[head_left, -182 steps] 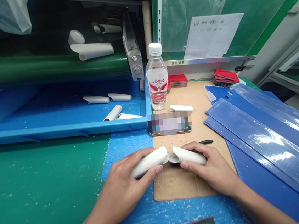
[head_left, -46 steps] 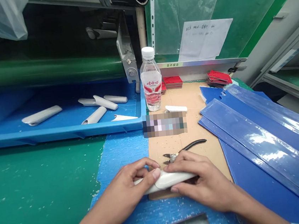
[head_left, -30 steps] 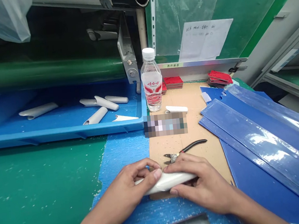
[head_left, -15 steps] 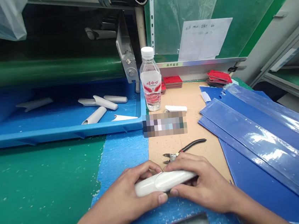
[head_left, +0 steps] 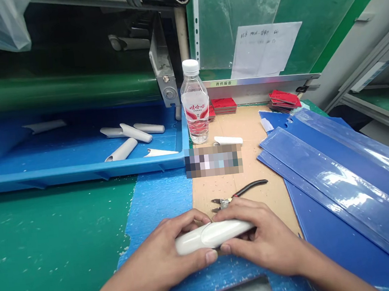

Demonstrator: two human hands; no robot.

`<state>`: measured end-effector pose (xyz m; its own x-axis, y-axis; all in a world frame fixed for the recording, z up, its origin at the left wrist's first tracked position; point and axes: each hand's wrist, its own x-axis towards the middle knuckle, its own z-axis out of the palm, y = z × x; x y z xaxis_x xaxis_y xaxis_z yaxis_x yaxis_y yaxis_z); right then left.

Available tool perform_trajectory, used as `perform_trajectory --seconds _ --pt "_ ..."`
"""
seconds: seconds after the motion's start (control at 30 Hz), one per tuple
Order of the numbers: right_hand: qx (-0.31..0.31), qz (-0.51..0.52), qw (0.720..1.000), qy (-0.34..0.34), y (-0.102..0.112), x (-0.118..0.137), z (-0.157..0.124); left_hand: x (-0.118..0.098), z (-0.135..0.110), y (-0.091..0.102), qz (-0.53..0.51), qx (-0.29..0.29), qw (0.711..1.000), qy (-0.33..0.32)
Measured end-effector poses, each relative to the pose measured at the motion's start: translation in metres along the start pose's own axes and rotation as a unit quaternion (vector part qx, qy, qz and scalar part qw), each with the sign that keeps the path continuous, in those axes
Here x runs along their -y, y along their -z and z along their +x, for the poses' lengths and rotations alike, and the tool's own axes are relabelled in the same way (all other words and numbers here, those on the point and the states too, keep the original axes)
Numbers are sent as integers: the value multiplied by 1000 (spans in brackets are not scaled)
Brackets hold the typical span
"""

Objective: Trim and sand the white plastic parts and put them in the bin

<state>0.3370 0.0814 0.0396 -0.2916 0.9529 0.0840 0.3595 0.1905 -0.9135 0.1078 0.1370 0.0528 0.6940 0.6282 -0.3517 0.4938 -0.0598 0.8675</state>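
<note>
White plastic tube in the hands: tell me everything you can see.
The white plastic tube is smooth and glossy, with a rounded left end and a curved seam near its middle. It lies roughly level, gripped from both sides by the left hand and right hand. Its right end is hidden by the right hand.
</note>
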Motion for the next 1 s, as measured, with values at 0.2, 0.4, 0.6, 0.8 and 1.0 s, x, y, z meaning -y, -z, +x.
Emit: perform_trajectory --seconds 0.2,0.4,0.6,0.8,1.0 --pt "-2 2 1000 -1 1 0 0 1 -2 0 0 2 1000 -15" --pt "-6 -1 1000 -2 0 -2 0 2 -1 0 10 -8 1000 -17" --pt "-3 -2 1000 -2 0 -1 0 1 -3 0 13 -6 1000 -20" --pt "1 -5 1000 -1 0 1 -1 0 -3 1 17 6 1000 -13" --pt "11 -40 999 28 2 5 1 -11 -7 4 47 28 999 0"
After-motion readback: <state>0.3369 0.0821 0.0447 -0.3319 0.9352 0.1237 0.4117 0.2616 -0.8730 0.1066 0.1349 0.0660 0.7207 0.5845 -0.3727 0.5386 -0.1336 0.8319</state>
